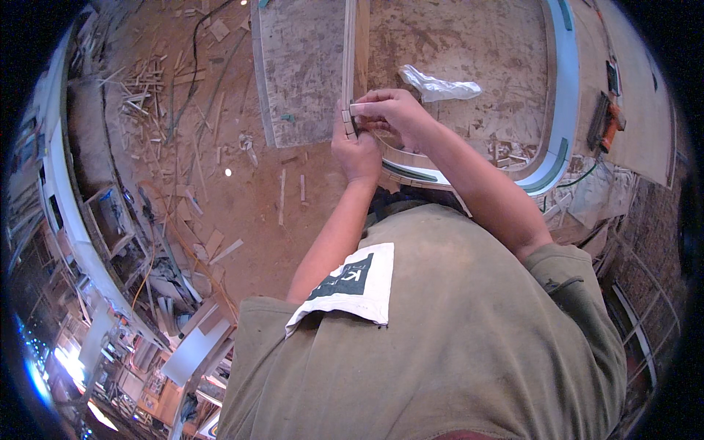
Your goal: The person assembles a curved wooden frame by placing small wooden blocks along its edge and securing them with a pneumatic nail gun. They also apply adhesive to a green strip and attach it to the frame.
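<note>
A large frame (pixel 350 51) of layered wood strips with rounded corners stands in front of me; its far right side is light blue. My left hand (pixel 357 155) is closed on the frame's left edge near the rounded corner, fingers along its outer side. Close beside it, my right hand (pixel 396 114) pinches at the same edge, thumb and forefinger together. Whatever lies between those fingertips is too small to make out. Short dark and pale segments (pixel 349 123) show on the edge between the two hands.
Crumpled clear plastic (pixel 440 86) lies on the stained board inside the frame. A stained grey sheet (pixel 297 73) is left of it. An orange power tool (pixel 609 125) rests on the right. Wood offcuts (pixel 143 88) litter the floor, and a long curved white-edged piece (pixel 81 213) runs along the left.
</note>
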Available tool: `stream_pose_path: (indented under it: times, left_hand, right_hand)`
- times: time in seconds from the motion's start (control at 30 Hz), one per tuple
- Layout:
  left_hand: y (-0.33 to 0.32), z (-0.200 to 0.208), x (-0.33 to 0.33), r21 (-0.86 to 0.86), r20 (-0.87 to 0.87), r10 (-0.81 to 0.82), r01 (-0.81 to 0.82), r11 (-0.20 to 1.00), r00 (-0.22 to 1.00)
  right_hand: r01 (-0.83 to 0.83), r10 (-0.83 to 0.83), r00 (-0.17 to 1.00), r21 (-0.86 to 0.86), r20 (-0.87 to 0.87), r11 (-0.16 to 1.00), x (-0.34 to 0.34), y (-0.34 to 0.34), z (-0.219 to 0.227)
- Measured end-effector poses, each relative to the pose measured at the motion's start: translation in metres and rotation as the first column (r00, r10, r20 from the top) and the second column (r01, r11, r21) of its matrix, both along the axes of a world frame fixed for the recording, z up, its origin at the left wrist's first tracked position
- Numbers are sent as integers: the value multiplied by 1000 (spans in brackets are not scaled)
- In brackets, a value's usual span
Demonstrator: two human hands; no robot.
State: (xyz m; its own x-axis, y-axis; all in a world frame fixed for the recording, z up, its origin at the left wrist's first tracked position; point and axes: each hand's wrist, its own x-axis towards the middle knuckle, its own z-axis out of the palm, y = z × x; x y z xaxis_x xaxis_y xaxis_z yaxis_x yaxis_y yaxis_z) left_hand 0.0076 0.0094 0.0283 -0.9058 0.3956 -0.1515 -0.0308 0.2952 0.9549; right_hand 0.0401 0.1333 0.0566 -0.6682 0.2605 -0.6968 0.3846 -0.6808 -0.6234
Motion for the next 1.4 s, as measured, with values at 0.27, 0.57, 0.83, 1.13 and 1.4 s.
stream_pose_path:
  times: [0.27,0.57,0.83,1.13,1.4]
  left_hand:
    - [-5,-18,0,47,60,13,-15,999,998]
    - [2,-5,2,-81,-123,41,-51,995,992]
    - [4,1,2,-36,-46,81,-83,996,996]
    - [2,-3,3,-13,-1,85,-85,996,996]
    - [3,-9,2,53,8,94,-94,994,996]
  right_hand:
    - [-126,132,991,142,-34,982,11,1,-6]
    - [-77,81,997,235,-9,969,9,0,-9]
    - [-243,238,970,138,57,960,2,12,-6]
    - [-240,231,971,180,67,954,-5,8,-6]
    - [-164,167,986,169,-3,972,-5,2,-15]
